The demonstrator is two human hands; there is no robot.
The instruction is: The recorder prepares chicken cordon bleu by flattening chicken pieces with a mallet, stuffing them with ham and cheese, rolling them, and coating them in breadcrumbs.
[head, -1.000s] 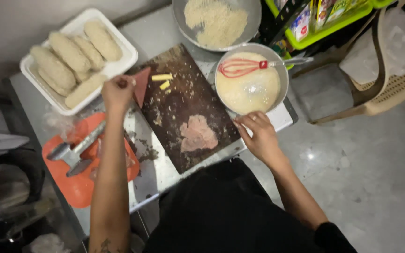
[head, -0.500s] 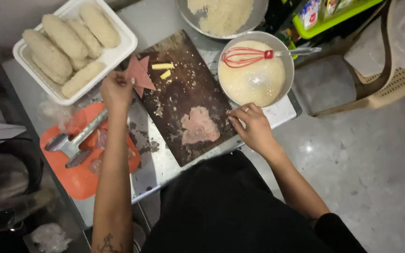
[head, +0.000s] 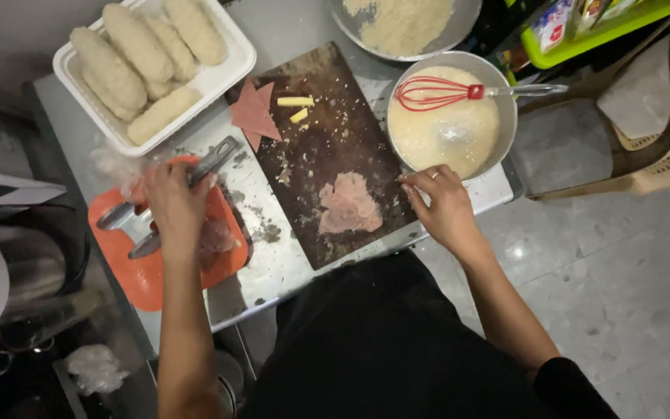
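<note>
Left hand over orange board, left of frame, grasping the meat mallet. Right hand released, beside flattened meat, centre. I'd strike evenly, fingers clear.

The cutting board is dark brown, speckled with pale crumbs. On it lie a pale pink meat slice, reddish ham pieces and yellow cheese sticks. The whisk is red, the batter cream, the tray orange, the breaded rolls pale beige.
</note>
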